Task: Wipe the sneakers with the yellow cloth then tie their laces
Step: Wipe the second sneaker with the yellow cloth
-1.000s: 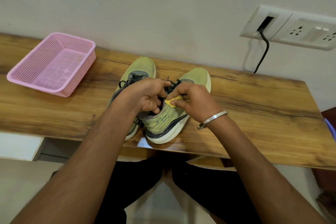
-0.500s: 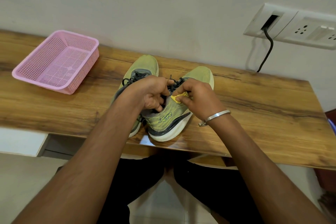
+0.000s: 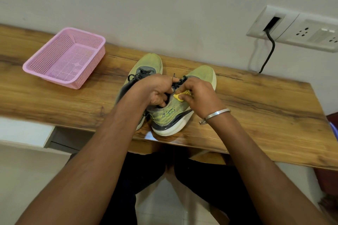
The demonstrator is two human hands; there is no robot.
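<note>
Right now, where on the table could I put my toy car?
Bare wood lies between the pink plastic mesh basket and the left green knit sneaker, and right of the right green sneaker on the wooden table. The middle is crowded.

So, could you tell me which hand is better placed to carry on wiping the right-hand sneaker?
The right hand: it already pinches the yellow cloth against the upper of the right-hand sneaker. The left hand grips that sneaker's collar, steadying it.

Yellow cloth (image 3: 182,95) mostly hidden in right hand (image 3: 198,97); left sneaker (image 3: 146,65) heel behind forearm.
</note>
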